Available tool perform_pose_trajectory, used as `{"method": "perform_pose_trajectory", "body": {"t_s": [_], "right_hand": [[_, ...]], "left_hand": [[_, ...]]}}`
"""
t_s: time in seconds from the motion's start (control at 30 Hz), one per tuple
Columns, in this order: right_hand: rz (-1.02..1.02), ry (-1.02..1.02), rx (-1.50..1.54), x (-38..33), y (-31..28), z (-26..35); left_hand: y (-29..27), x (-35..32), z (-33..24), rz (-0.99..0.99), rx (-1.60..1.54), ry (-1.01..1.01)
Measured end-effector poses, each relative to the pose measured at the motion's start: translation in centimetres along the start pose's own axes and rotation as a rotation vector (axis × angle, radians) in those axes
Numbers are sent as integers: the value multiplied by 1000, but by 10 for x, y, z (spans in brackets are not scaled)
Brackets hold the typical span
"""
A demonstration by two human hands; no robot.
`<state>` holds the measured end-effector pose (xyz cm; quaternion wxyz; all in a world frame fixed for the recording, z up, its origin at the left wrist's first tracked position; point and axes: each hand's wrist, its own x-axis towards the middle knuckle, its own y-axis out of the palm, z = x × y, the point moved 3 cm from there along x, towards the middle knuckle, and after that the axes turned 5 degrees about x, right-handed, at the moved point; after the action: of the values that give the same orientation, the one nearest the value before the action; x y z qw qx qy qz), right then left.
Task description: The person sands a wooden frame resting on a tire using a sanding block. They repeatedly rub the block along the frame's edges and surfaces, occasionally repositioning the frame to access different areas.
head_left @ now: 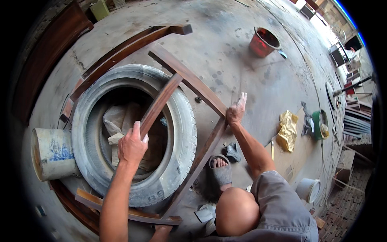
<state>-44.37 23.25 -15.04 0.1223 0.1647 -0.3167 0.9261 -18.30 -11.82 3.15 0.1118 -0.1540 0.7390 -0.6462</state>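
A brown wooden furniture frame [201, 90] leans at an angle over a dusty tyre [183, 121]. My left hand [132, 146] is closed round the near end of its short middle bar [160, 103], above the tyre's opening. At the corner where two longer bars meet, my right hand [236, 111] grips the frame, some of its fingertips pointing up past the wood. A curved wooden piece [129, 49] lies along the tyre's far side, and another curved piece [155, 217] along the near side. Pale crumpled bags [117, 119] lie inside the tyre.
A paint-stained bucket [56, 153] lies against the tyre's left. Across the floor stands a red bucket [262, 43]. To the right are yellow crumpled sheeting [287, 131], a green tub [320, 125] and a white bucket [308, 189]. My sandalled foot [221, 169] is beside the frame.
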Motion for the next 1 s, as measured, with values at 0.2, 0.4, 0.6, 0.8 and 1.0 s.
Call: {"method": "perform_pose_trajectory", "body": {"t_s": [0.2, 0.4, 0.6, 0.8, 1.0], "right_hand": [[-63, 237, -77, -32, -45, -84], [-147, 113, -110, -29, -55, -70], [26, -307, 11, 24, 51, 142], [-34, -212, 255, 74, 97, 203], [-48, -183, 56, 5, 6, 59]], "left_hand": [[-6, 4, -11, 15, -19, -25], [-6, 6, -14, 33, -10, -20], [-13, -6, 7, 1, 34, -44], [-6, 6, -22, 19, -24, -4], [-14, 3, -16, 16, -2, -18]]}}
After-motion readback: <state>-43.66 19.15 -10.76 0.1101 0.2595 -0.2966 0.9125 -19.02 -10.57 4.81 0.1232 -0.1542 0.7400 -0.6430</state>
